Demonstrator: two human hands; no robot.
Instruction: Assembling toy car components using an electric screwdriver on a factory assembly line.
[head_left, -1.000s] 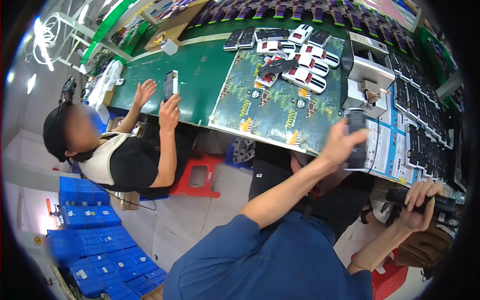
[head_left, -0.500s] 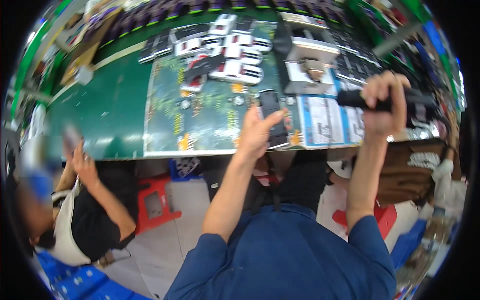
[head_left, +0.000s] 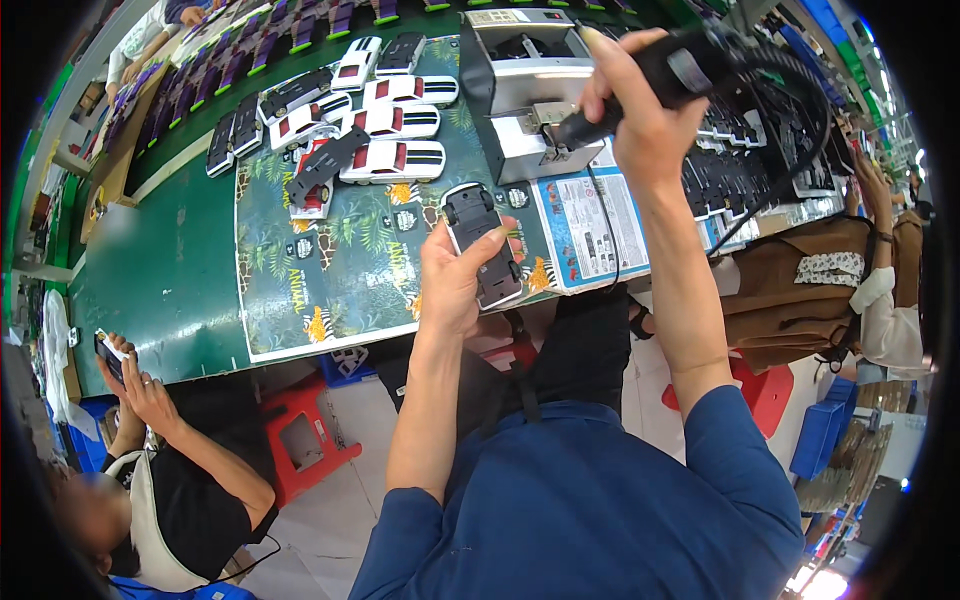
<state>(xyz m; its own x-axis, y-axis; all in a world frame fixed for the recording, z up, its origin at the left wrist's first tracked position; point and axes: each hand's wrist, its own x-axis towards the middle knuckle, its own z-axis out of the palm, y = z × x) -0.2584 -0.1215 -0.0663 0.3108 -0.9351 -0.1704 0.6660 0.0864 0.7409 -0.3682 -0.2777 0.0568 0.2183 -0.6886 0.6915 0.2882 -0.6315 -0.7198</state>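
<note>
Both hands (head_left: 455, 285) raised, grips closed.

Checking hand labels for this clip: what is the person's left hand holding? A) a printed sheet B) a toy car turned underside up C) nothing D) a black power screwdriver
B: the left hand grips a toy car with its dark underside and wheels facing up, while the right hand holds the black power screwdriver.

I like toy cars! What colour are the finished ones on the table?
White toy cars with red windows, clearest in the head view.
</note>
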